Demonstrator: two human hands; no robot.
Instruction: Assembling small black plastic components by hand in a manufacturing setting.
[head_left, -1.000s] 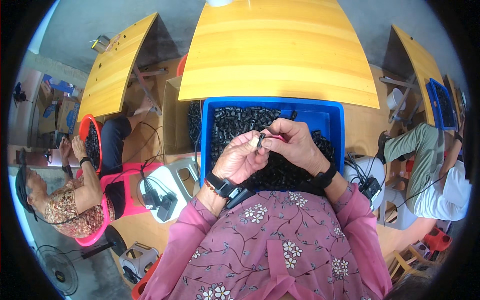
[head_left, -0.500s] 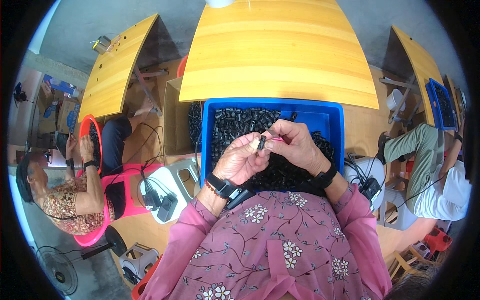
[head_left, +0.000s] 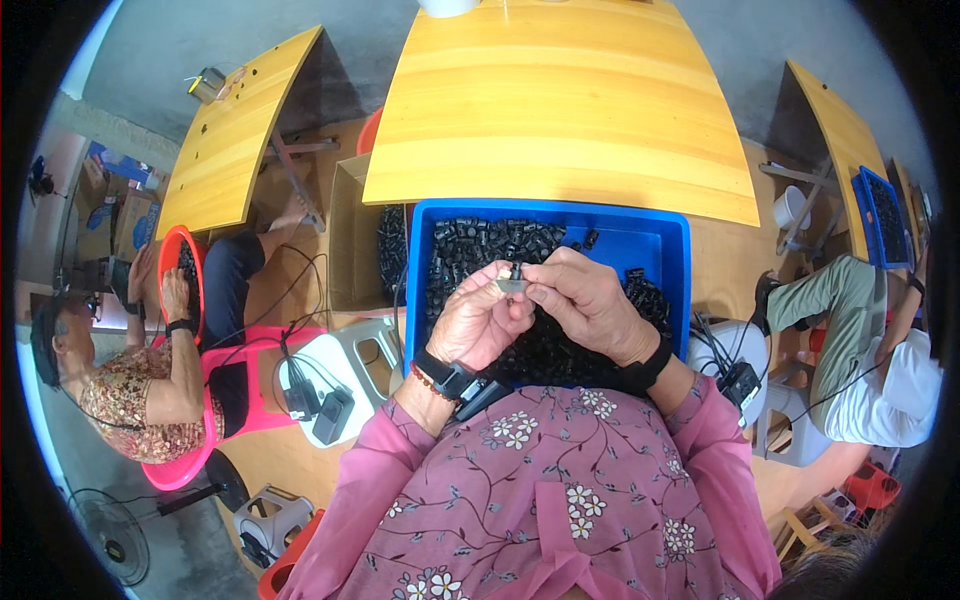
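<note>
Both my hands meet over a blue plastic tray (head_left: 550,207) heaped with small black plastic pieces (head_left: 490,240). A small black plastic piece (head_left: 516,270) is pinched between the thumb and fingers of my left hand (head_left: 482,318). Something cream-coloured, perhaps a finger cover, shows at a left fingertip. My right hand (head_left: 585,305) has its fingers closed on a small knife; its flat greyish blade (head_left: 512,286) lies against the piece, and the handle is hidden in the grip. The fingertips of the two hands nearly touch.
A wooden table (head_left: 560,110) stands just beyond the tray. On the left are a cardboard box (head_left: 352,230), a white stool (head_left: 345,375) with cables and adapters, and a person with a red basin (head_left: 185,240). Another person (head_left: 870,360) sits at the right by a blue tray.
My right hand has rolled over and come down; the blade now lies flat across the front of the piece, and the pink seen in the right hand is hidden. The view has shifted slightly.
</note>
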